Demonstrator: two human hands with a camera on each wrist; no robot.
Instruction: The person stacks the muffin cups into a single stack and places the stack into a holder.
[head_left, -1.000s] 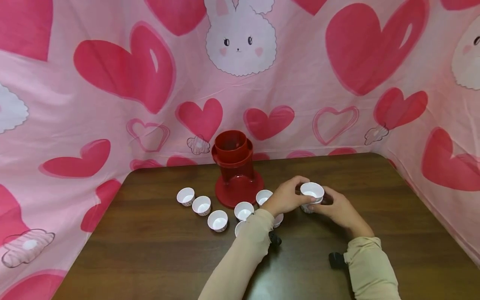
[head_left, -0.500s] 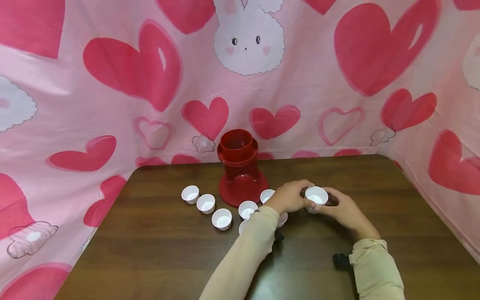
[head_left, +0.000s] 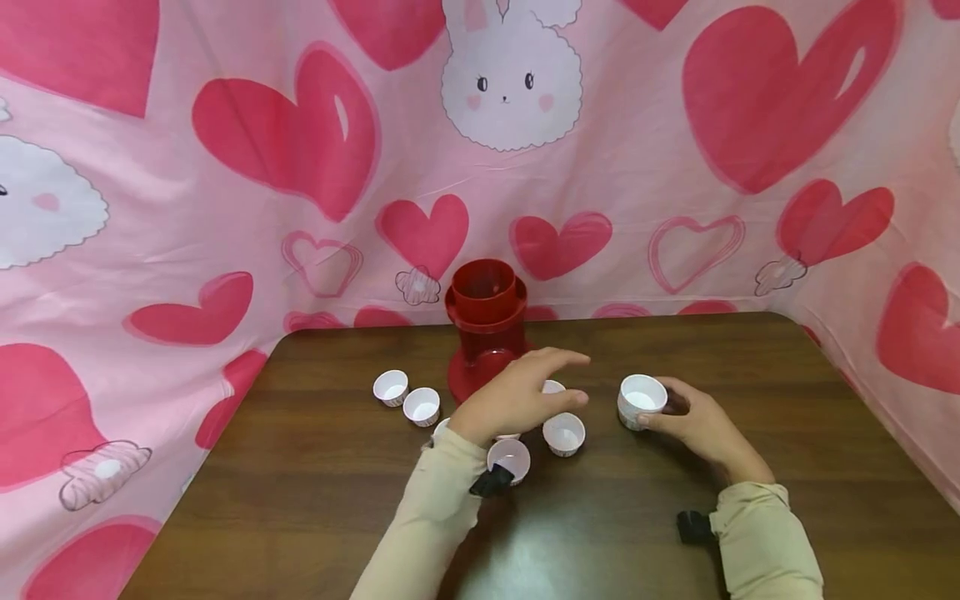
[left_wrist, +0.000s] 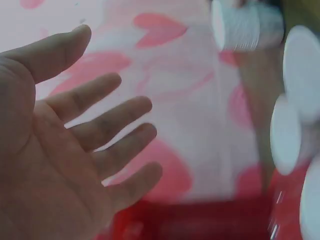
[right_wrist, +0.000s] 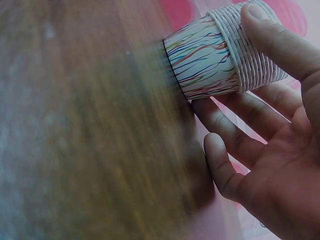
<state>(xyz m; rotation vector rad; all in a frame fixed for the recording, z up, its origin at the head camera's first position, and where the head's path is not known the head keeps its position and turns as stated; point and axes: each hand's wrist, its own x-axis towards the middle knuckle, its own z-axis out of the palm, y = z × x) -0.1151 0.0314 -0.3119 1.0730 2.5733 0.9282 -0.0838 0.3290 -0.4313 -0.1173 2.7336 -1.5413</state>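
Pink cloth walls (head_left: 622,142) around a dark wooden bench (head_left: 300,517).
From my head view, red hearts (head_left: 795,92) cover the wrinkled cloth behind and at both sides, with 1 white rabbit (head_left: 512,92) high in the middle; I see pale glare (head_left: 555,517) on the bench's near part.

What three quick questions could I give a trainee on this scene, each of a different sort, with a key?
1. Which hand holds the cup stack?
2. True or false: the left hand is gripping a cup too.
3. In the right wrist view, what pattern shows on the outside of the stack? A, polka dots; B, coloured wavy lines; C, black checks.

Key: 1, the right hand. 2, false; it holds nothing. 3, B.
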